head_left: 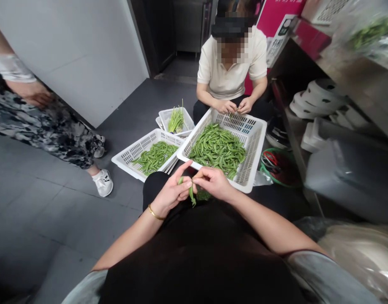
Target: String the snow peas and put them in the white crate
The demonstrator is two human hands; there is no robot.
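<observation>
In our left hand (173,190) we hold a green pea pod (192,195), flat, slightly curved and smooth-skinned, clasped between thumb and curled fingers while the forefinger points outward. Our right hand (214,181) is nearly closed, thumb and forefinger pinched on the pod's upper end; whether a stem or thread lies between them, we cannot tell. The pod hangs above our lap, just before the near corner of a large white plastic basket (250,169), rectangular, with slotted walls, where a loose heap of similar pods (217,147) lies.

Beside it, a shallower white basket (126,169) carries a smaller spread of pods (156,156); the large basket overlaps its right end, and our dark-clad knee (154,188) hides part of its near side. Behind these, a small white basket (190,120) holds slender, straight green stalks (176,120). Across from us a co-worker (231,80) in a cream shirt sits with both hands over the far rim. At left, someone in patterned trousers (44,122) and white shoes (103,183) stands on the grey tiled floor (32,198). A round green container (280,169) sits at right, beside a shelf crowded with grey plastic tubs (339,177).
</observation>
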